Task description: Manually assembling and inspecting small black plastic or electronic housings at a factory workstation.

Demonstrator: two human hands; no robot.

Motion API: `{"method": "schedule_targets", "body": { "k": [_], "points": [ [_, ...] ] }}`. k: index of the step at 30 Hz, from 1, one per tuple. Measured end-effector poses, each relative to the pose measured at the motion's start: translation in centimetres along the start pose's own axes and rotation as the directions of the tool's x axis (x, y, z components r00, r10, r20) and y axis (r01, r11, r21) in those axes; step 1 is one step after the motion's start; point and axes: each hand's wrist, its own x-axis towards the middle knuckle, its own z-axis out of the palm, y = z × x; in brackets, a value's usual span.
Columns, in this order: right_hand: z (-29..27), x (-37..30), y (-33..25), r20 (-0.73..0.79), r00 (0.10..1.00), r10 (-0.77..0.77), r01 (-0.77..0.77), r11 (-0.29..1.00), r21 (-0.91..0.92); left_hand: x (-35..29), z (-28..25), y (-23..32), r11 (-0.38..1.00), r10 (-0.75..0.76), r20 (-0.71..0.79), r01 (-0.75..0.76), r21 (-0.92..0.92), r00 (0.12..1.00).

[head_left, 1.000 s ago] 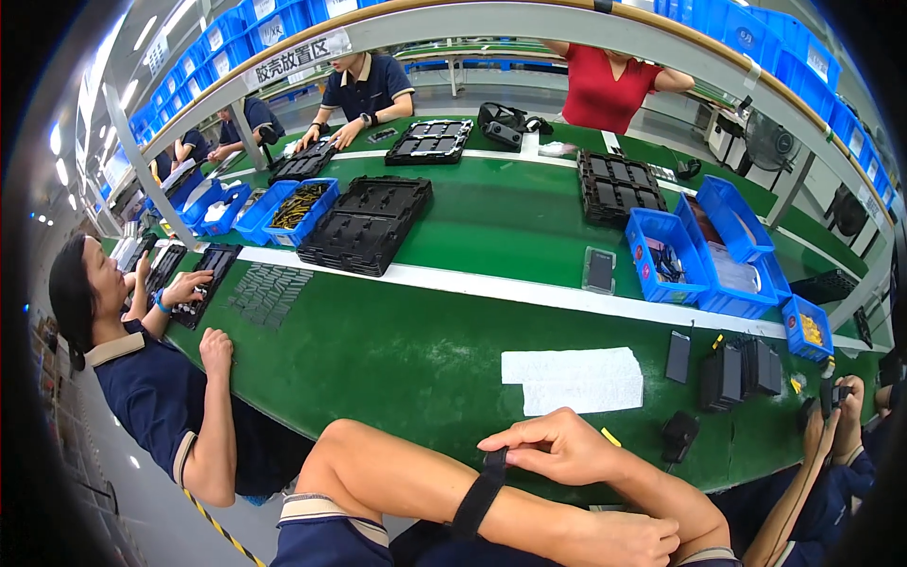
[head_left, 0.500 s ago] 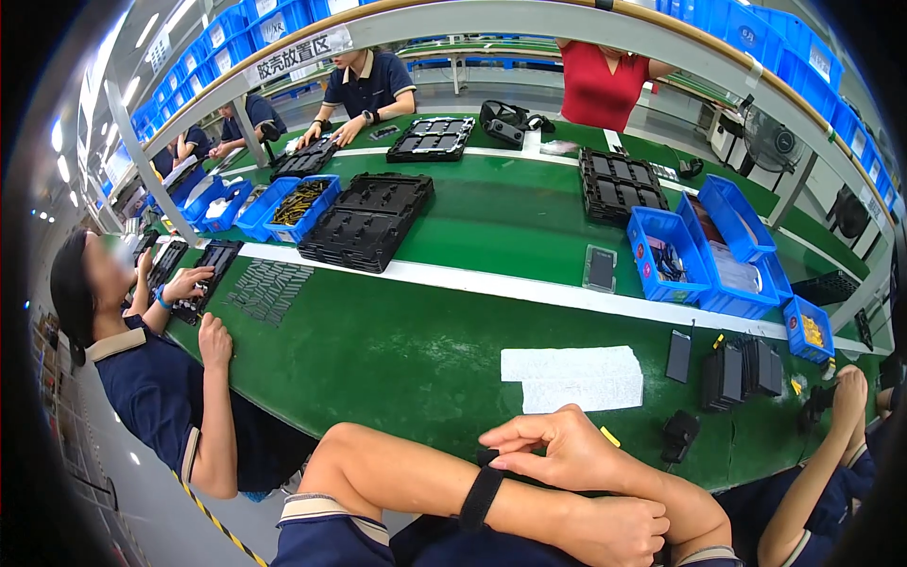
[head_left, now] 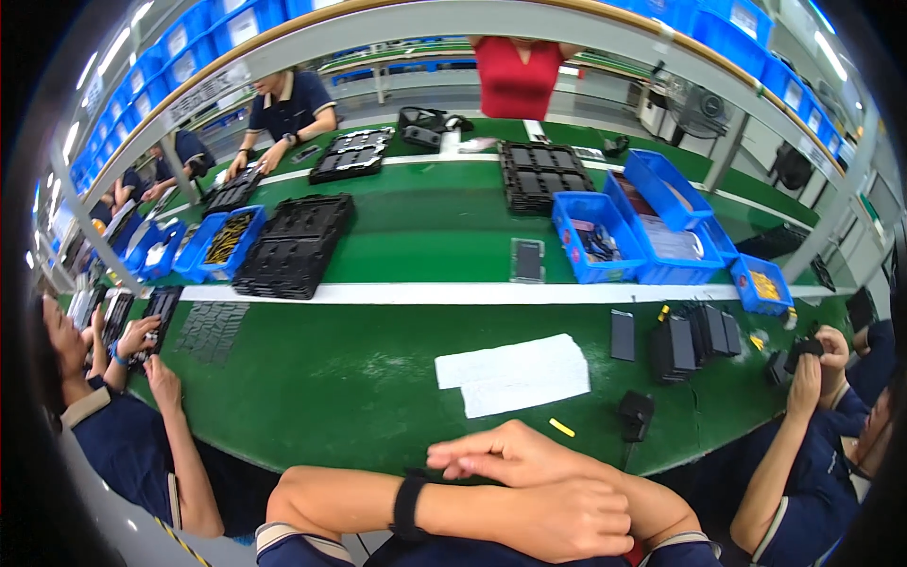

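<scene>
My left forearm lies across the lower part of the view, and my left hand (head_left: 578, 520) is closed in a loose fist with nothing showing in it. A black wrist strap (head_left: 407, 507) goes round that forearm. My right hand (head_left: 510, 455) crosses over the left arm. Its fingers are stretched out to the left, close together, above the strap's short dark end (head_left: 416, 471). Whether the fingertips touch that end is hard to tell. White paper sheets (head_left: 515, 374) lie on the green table just beyond my hands, with a small yellow strip (head_left: 561, 427) beside them.
Right of the paper are a black cube-shaped device (head_left: 636, 416), a dark flat block (head_left: 622, 335) and upright black blocks (head_left: 675, 350). Blue bins (head_left: 595, 269) and stacked black trays (head_left: 293, 248) stand farther back. Co-workers sit close on both sides. A shelf rail (head_left: 397, 42) spans overhead.
My right hand's fingers have gone from a pinch at the strap's end to stretched out. The view has turned right, showing more of the co-worker there.
</scene>
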Motion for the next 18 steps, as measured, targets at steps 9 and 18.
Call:
{"method": "schedule_targets", "body": {
  "k": [9, 18],
  "points": [
    [-4.8, -10.5, -1.4, -0.780, 0.453, -0.431, -0.069, 0.856, -0.513, -6.3, -4.4, -6.9, 0.606, -0.740, -0.136, 0.740, 0.290, 0.659],
    [-6.2, -13.9, 2.3, -0.923, 0.131, -0.362, -0.052, 0.927, -0.371, -6.9, 2.2, -10.4, 0.691, -0.694, 0.066, 0.638, 0.340, 0.717]
  ]
}}
